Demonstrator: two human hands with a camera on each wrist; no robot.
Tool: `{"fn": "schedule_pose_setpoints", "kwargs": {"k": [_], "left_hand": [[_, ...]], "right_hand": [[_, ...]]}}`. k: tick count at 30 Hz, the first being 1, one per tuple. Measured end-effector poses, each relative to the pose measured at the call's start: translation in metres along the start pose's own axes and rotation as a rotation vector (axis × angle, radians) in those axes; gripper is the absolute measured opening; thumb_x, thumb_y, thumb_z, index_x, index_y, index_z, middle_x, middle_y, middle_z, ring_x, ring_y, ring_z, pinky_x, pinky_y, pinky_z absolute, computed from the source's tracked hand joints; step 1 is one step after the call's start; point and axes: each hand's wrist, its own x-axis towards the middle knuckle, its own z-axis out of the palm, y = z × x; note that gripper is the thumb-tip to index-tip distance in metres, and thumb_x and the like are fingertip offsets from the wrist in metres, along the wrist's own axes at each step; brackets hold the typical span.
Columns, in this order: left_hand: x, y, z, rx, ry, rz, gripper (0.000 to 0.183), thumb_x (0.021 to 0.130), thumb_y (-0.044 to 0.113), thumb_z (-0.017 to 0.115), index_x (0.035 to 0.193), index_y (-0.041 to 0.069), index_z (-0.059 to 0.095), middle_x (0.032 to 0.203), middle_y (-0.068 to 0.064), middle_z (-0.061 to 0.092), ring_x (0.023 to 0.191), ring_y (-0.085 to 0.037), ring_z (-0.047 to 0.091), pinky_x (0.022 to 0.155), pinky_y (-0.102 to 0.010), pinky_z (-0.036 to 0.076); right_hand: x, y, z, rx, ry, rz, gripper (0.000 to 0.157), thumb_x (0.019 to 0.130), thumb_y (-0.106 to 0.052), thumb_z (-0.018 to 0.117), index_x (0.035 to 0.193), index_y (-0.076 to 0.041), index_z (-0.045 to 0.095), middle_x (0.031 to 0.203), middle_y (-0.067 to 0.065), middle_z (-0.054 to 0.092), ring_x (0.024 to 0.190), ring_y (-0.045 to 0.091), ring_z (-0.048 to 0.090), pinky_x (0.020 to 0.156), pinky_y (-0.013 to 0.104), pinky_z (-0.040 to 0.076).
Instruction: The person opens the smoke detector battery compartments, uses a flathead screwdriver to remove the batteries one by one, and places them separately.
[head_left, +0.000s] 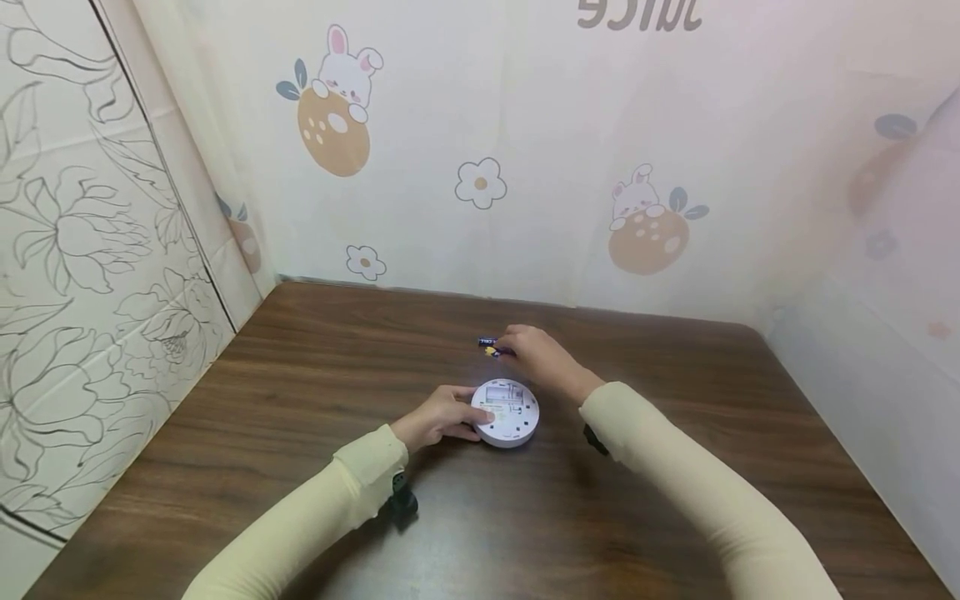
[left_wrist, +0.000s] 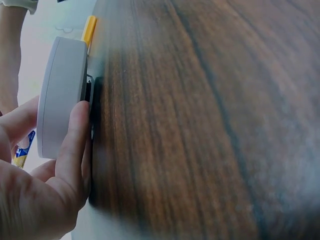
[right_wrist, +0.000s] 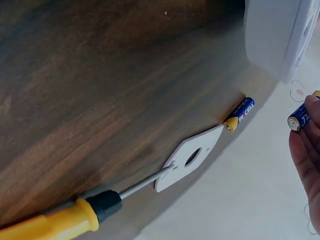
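Observation:
A round white device (head_left: 517, 423), resembling a smoke detector, has an uncovered rectangular battery compartment facing up. My left hand (head_left: 442, 415) grips its left side, thumb over the top face. In the left wrist view, fingers of the left hand (left_wrist: 65, 175) also reach along the device's side (left_wrist: 65, 90) near the tabletop. My right hand (head_left: 536, 357) is beyond the device, pinching a blue-and-yellow battery (right_wrist: 301, 118) between thumb and fingertips. Another blue-and-yellow battery (right_wrist: 240, 113) lies on the table in the right wrist view. Whether the compartment holds anything is too small to tell.
A yellow-handled screwdriver (right_wrist: 65, 220) lies with its shaft over a flat white plate (right_wrist: 187, 157) that has an oval hole. The dark wood table (head_left: 300, 350) meets a patterned curtain (head_left: 420, 225) at its far edge.

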Motion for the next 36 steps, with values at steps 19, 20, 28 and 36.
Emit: {"fn": "schedule_pose_setpoints", "kwargs": {"k": [19, 20, 28, 36], "left_hand": [[0.0, 0.003, 0.0, 0.007, 0.01, -0.003, 0.06, 0.082, -0.004, 0.071, 0.137, -0.003, 0.048, 0.096, -0.015, 0.063, 0.071, -0.019, 0.065, 0.065, -0.035, 0.06], [0.0, 0.002, 0.0, 0.006, 0.007, 0.002, 0.06, 0.082, -0.004, 0.071, 0.137, -0.003, 0.048, 0.095, -0.015, 0.063, 0.07, -0.019, 0.065, 0.065, -0.035, 0.06], [0.002, 0.005, -0.002, 0.007, 0.011, -0.001, 0.06, 0.081, -0.005, 0.071, 0.137, -0.003, 0.048, 0.093, -0.014, 0.064, 0.069, -0.018, 0.064, 0.064, -0.035, 0.06], [0.004, 0.008, -0.005, -0.004, -0.005, -0.009, 0.06, 0.081, -0.005, 0.071, 0.137, -0.003, 0.048, 0.092, -0.014, 0.064, 0.067, -0.018, 0.064, 0.063, -0.034, 0.06]], "right_hand": [[0.026, 0.023, 0.031, -0.077, 0.008, -0.029, 0.014, 0.085, -0.008, 0.073, 0.098, -0.005, 0.072, 0.088, 0.004, 0.062, 0.082, 0.019, 0.061, 0.074, 0.032, 0.055], [0.027, 0.023, 0.032, -0.077, 0.003, -0.028, 0.014, 0.085, -0.008, 0.073, 0.099, -0.005, 0.072, 0.089, 0.004, 0.062, 0.082, 0.019, 0.061, 0.074, 0.033, 0.055], [0.037, 0.028, 0.04, -0.094, -0.035, -0.001, 0.016, 0.086, -0.01, 0.072, 0.101, -0.005, 0.072, 0.091, 0.006, 0.062, 0.086, 0.022, 0.062, 0.077, 0.035, 0.055], [0.047, 0.029, 0.046, -0.13, -0.121, 0.06, 0.02, 0.087, -0.012, 0.071, 0.106, -0.007, 0.071, 0.097, 0.006, 0.063, 0.091, 0.022, 0.063, 0.08, 0.035, 0.055]]}}
